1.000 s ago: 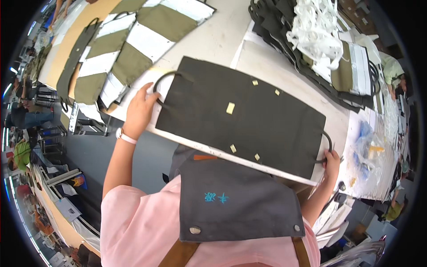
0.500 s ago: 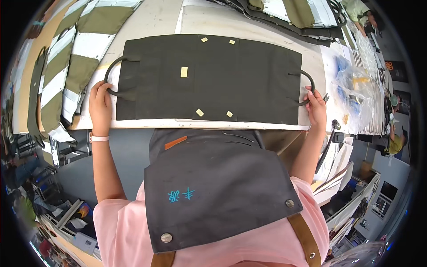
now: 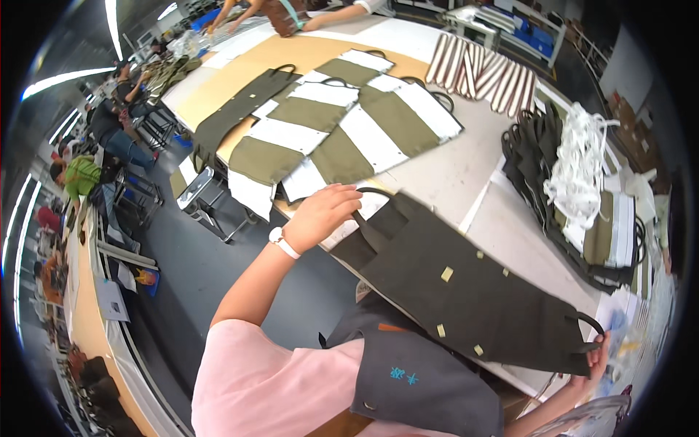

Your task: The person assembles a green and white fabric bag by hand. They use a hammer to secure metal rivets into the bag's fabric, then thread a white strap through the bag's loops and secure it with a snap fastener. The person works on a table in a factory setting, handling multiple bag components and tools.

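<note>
A dark grey fabric bag panel (image 3: pixel 466 288) with small yellow tags lies spread on the white table (image 3: pixel 466 175) in front of me. My left hand (image 3: pixel 324 213), with a white wristband, grips the panel's left end at its black loop handle. At the lower right, my right hand (image 3: pixel 598 355) holds the other end by its black handle. The left corner of the panel is lifted and folded a little.
Olive and white striped bag panels (image 3: pixel 342 131) lie farther left on the table. A stack of dark bags with white straps (image 3: pixel 582 175) sits at the right. Other people work at the far end and along the left aisle, among stools.
The view has swung left and the panel now runs diagonally. Both hands still hold its handles; the left end has lifted and creased.
</note>
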Available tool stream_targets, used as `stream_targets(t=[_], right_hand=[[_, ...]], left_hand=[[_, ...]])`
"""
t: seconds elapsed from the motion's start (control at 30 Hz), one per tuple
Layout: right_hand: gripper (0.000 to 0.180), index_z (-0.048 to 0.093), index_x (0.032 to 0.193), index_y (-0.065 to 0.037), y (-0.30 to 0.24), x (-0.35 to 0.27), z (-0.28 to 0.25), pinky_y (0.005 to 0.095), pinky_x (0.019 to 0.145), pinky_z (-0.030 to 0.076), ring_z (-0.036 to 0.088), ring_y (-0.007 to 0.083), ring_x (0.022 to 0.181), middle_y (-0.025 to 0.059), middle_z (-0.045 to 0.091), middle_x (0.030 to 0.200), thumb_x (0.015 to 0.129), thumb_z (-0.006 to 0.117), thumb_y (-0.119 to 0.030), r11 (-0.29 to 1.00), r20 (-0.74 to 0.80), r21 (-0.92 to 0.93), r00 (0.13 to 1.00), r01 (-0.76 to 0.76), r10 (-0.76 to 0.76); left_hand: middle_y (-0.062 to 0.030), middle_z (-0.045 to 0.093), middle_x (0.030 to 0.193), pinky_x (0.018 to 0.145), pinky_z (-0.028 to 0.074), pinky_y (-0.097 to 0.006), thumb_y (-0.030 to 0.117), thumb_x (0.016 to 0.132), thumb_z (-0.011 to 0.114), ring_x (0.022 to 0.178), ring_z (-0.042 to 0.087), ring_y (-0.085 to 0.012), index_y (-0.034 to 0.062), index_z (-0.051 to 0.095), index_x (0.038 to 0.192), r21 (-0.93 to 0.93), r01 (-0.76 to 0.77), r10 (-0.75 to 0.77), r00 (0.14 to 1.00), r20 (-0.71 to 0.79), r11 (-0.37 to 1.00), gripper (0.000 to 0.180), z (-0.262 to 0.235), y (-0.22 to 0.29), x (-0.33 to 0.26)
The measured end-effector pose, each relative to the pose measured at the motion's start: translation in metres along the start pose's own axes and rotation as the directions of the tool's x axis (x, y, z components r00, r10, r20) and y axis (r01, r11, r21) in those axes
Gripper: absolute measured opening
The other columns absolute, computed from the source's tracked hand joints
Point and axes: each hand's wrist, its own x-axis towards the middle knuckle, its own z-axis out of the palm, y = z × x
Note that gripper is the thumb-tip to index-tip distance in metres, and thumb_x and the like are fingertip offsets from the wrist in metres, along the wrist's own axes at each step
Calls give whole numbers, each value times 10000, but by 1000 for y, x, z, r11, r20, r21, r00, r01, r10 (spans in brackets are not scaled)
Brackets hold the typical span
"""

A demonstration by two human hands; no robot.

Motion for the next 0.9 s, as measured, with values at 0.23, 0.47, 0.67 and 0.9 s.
stream_targets(t=[0.23,0.47,0.67,0.9], right_hand=[[482,298,1504,-4,-13,42,183,255,671,508,561,177,1167,154,478,1457,1051,388,-141,973,261,232,962,20,-82],[581,276,1434,146,103,193,486,433,1137,369,397,361,1368,312,366,1461,971,495,-128,967,731,25,665,-253,155],[804,186,1539,-140,210,247,735,496,964,452,553,341,1153,252,450,1387,883,649,-163,806,901,-215,430,552,-54],[621,439,1428,-83,273,134,611,450,1024,436,491,380,1242,220,517,1325,857,675,-143,122,954,124,-152,985,259]], left_hand=[[-166,639,899,731,480,-317,49,998,362,795,611,-242,-32,576,1061,-375,506,-621,519,-587,777,237,-41,-29,-87],[101,397,643,446,255,-190,275,1024,550,514,331,0,116,586,874,-819,292,-848,-49,-529,494,221,-125,-111,-195],[6,541,782,469,334,-240,231,1008,548,531,400,-76,32,668,1015,-843,268,-823,-217,-525,467,233,-217,-313,-196],[-204,237,1575,1079,349,-514,318,961,602,1390,341,-355,123,-64,1570,-737,548,-767,-244,-594,396,922,-192,-422,-256]])
